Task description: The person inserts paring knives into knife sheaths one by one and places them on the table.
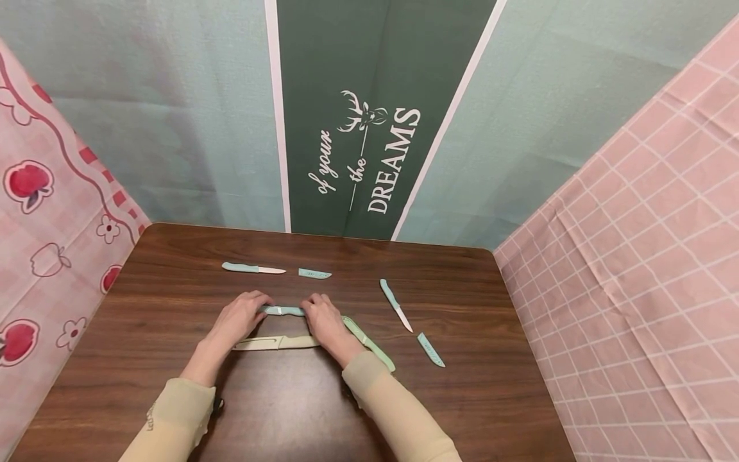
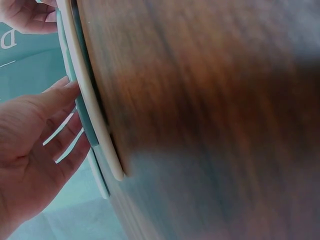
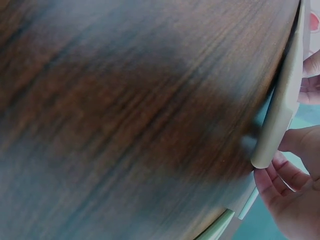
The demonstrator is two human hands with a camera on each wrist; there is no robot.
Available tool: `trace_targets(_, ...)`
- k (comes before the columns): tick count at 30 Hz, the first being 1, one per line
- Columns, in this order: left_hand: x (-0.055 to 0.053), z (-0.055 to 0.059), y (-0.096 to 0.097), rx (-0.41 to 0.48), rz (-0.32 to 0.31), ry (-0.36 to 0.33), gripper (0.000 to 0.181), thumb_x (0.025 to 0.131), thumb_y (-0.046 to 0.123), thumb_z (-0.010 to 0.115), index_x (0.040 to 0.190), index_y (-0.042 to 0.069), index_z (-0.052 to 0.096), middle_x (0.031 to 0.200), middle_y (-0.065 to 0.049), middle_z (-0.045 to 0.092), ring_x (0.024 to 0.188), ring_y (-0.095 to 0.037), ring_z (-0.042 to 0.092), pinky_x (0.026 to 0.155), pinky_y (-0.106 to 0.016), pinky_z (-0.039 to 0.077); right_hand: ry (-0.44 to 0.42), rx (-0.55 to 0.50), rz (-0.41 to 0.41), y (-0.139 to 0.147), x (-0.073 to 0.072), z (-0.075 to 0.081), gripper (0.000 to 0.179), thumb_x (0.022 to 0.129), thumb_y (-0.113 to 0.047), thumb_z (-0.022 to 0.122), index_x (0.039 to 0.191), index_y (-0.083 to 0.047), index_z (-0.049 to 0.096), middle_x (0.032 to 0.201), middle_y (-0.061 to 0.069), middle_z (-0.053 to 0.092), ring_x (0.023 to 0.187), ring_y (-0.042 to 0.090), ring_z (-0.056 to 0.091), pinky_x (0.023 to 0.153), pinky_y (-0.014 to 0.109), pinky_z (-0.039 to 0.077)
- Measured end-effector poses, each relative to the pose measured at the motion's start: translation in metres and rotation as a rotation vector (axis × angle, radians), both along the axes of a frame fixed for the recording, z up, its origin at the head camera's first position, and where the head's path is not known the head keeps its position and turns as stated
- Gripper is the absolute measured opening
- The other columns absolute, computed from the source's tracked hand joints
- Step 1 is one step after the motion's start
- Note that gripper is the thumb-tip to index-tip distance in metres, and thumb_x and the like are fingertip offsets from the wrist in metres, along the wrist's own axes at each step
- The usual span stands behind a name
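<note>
The brown counter [image 1: 277,410] is carrying the whole scene, and both hands are working above its middle. The left hand [image 1: 245,312] is pinching the left end of a blue knife; the right hand [image 1: 326,321] is gripping the other end. Closest to the person, the long cream knife [image 1: 297,342] is lying sheathed, its handle end reaching the right hand. The green knife [image 1: 378,351], also sheathed, is slanting away just beside the right wrist.

And here's the centrepiece: the middle blue knife [image 1: 283,310], sitting between the hands, just beyond the cream one, with a pale band showing midway. This is looking like the fitting stage, handle and cover being lined up; whether they're pushing or pulling, I cannot tell. The next move is probably calling for a straight, steady press along its length, fingers keeping off the edge.

Farther out, the back bare knife [image 1: 254,269] and the right bare knife [image 1: 396,306] are showing their blades. Smallest of all, the back sheath [image 1: 314,273] and right sheath [image 1: 431,350] are lying just past those tips, apart from them.
</note>
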State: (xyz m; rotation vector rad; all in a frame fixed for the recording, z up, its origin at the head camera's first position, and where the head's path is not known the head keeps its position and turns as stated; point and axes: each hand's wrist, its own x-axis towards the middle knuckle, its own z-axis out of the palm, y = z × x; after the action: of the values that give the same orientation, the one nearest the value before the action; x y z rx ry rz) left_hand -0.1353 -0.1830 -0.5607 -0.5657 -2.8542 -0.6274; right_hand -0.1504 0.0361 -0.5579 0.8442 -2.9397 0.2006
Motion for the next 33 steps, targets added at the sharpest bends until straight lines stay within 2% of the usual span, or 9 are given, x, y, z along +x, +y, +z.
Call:
trace_targets(11, -0.004, 0.007, -0.002, 0.025, -0.07, -0.024, 0.026, 0.082, -0.001, 0.078, 0.106, 0.002, 0.071, 0.102, -0.013, 0.071, 0.094, -0.033, 0.069, 0.081, -0.047, 0.056, -0.015, 0.02, 0.036, 0.002, -0.001, 0.004, 0.019, 0.095, -0.013, 0.066, 0.114, -0.014, 0.071, 0.113, 0.006, 0.067, 0.103, 0.021, 0.062, 0.089, 0.029, 0.055)
trace_targets(16, -0.007, 0.011, -0.004, 0.045, -0.059, -0.049, 0.023, 0.085, 0.003, 0.076, 0.108, 0.002, 0.071, 0.105, -0.014, 0.071, 0.098, -0.033, 0.068, 0.083, -0.048, 0.056, -0.026, 0.023, 0.029, 0.003, -0.003, 0.008, 0.026, 0.092, -0.017, 0.068, 0.118, -0.014, 0.068, 0.116, 0.007, 0.065, 0.104, 0.023, 0.061, 0.087, 0.034, 0.055)
trace_targets(21, -0.011, 0.014, -0.006, 0.038, -0.033, -0.058, 0.022, 0.089, 0.006, 0.073, 0.111, 0.002, 0.07, 0.109, -0.016, 0.071, 0.103, -0.035, 0.067, 0.087, -0.05, 0.055, -0.035, 0.029, 0.002, 0.004, -0.008, 0.014, 0.029, 0.094, -0.023, 0.066, 0.121, -0.013, 0.066, 0.12, 0.008, 0.064, 0.107, 0.025, 0.061, 0.088, 0.038, 0.055)
trace_targets(25, -0.015, 0.017, -0.007, 0.024, -0.008, -0.032, 0.021, 0.091, 0.009, 0.071, 0.111, 0.003, 0.07, 0.111, -0.017, 0.071, 0.104, -0.037, 0.067, 0.088, -0.052, 0.054, -0.046, 0.05, -0.013, 0.007, -0.014, 0.018, 0.03, 0.096, -0.025, 0.065, 0.123, -0.013, 0.065, 0.122, 0.008, 0.063, 0.11, 0.025, 0.06, 0.09, 0.038, 0.054)
trace_targets(33, -0.029, 0.021, -0.016, -0.028, 0.039, 0.08, 0.022, 0.089, 0.011, 0.074, 0.109, 0.003, 0.071, 0.11, -0.018, 0.072, 0.104, -0.039, 0.067, 0.089, -0.053, 0.054, -0.075, 0.075, -0.037, 0.015, -0.028, 0.021, 0.032, 0.096, -0.025, 0.065, 0.126, -0.012, 0.064, 0.123, 0.01, 0.063, 0.108, 0.026, 0.059, 0.09, 0.038, 0.055)
